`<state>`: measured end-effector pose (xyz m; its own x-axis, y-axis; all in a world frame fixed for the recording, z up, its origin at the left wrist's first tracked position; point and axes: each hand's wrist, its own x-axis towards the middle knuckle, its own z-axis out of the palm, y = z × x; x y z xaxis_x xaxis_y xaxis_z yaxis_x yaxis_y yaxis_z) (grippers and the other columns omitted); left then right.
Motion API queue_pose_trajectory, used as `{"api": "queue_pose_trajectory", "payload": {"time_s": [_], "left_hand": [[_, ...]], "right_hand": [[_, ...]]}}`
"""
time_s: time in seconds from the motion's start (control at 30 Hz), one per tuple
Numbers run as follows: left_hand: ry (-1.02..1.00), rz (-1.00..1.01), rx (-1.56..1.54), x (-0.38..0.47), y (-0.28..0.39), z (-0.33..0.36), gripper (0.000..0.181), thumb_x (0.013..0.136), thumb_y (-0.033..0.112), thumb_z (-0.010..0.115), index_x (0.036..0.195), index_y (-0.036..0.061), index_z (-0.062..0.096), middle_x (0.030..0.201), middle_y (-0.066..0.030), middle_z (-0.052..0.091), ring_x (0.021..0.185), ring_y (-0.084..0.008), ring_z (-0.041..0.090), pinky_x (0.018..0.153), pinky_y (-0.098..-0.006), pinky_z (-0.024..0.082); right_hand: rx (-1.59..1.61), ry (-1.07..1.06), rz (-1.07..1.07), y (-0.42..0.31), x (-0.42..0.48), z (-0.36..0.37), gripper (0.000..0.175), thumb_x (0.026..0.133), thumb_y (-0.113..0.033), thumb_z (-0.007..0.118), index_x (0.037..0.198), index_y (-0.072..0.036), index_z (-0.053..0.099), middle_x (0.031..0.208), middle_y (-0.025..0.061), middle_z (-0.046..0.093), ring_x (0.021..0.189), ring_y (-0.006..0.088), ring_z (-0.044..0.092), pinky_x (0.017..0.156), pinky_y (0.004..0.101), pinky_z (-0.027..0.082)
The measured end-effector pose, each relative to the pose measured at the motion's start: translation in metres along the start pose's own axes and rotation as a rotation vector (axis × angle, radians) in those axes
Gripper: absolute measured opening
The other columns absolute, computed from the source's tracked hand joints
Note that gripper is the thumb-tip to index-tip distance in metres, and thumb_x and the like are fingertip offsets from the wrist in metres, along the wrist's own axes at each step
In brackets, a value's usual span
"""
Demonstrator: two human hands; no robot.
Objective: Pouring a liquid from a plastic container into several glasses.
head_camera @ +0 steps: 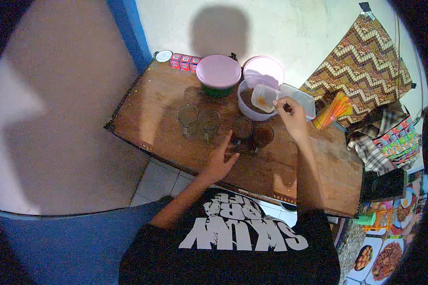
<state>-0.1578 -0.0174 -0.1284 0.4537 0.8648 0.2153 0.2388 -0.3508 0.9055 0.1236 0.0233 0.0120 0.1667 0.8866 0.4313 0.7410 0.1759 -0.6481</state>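
My right hand (292,115) pinches the edge of a small translucent plastic container (262,93) with a little orange stuff in it. The container is tilted above a round clear tub (248,108), which has dark contents. On the wooden table, my left hand (221,162) has its fingers spread and holds nothing. Its index fingertip is beside a dark-looking glass mug (242,127); whether they touch I cannot tell. Another dark glass mug (264,136) stands to the right. Left of the fingertip are two clear glass mugs (188,115), (209,121).
Behind the mugs stands a pink-lidded tub (218,71). A pink lid (264,69) leans on the wall near a rectangular plastic box (299,99). Red boxes (184,63), a white lid (164,56) and orange-yellow straws (333,110) line the table (157,117). A patterned bag (397,142) hangs right.
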Motion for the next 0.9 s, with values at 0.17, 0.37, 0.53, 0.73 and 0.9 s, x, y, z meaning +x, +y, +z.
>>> {"api": "queue_pose_trajectory", "payload": {"time_s": [0.17,0.37,0.53,0.73,0.9], "left_hand": [[0.007,0.011,0.061,0.001,-0.003,0.002,0.09,0.1,0.019,0.072,0.173,0.0211,0.019,0.133,-0.0229,0.07,0.117,-0.0349,0.071,0.104,-0.0465,0.055],[0.0,-0.022,0.051,0.0,0.005,0.003,0.091,0.099,0.02,0.074,0.172,0.0204,0.02,0.135,-0.0227,0.069,0.116,-0.0369,0.071,0.102,-0.0463,0.056],[0.063,0.081,0.124,0.0,-0.001,0.005,0.092,0.099,0.019,0.074,0.172,0.0183,0.02,0.136,-0.0227,0.068,0.117,-0.0363,0.07,0.1,-0.0465,0.056],[0.024,0.019,0.069,-0.001,0.002,0.005,0.093,0.099,0.019,0.075,0.173,0.0184,0.018,0.136,-0.0238,0.068,0.111,-0.0352,0.071,0.099,-0.0462,0.057],[0.017,-0.009,0.102,-0.001,0.003,0.003,0.094,0.099,0.018,0.075,0.173,0.0195,0.017,0.139,-0.0246,0.066,0.107,-0.0339,0.073,0.097,-0.0459,0.058]], "right_hand": [[-0.004,0.038,-0.081,-0.044,-0.02,-0.018,0.017,0.094,-0.014,0.08,0.09,-0.001,0.07,0.089,0.011,0.071,0.083,0.0244,0.066,0.082,0.0373,0.053],[-0.127,0.039,-0.223,-0.06,-0.033,-0.033,0.018,0.09,-0.013,0.083,0.091,-0.001,0.07,0.093,0.0151,0.071,0.091,0.0327,0.067,0.086,0.0422,0.055],[-0.207,0.045,-0.339,-0.077,-0.033,-0.038,0.018,0.089,-0.013,0.084,0.095,-0.001,0.072,0.098,0.0164,0.072,0.098,0.0367,0.068,0.087,0.0457,0.055],[-0.245,0.046,-0.39,-0.097,-0.03,-0.05,0.018,0.088,-0.013,0.083,0.096,-0.001,0.072,0.1,0.0162,0.072,0.098,0.0375,0.067,0.085,0.0454,0.054],[-0.296,0.046,-0.428,-0.101,-0.025,-0.057,0.019,0.088,-0.014,0.083,0.097,-0.001,0.073,0.1,0.0168,0.072,0.097,0.0377,0.067,0.084,0.0454,0.054]]}}
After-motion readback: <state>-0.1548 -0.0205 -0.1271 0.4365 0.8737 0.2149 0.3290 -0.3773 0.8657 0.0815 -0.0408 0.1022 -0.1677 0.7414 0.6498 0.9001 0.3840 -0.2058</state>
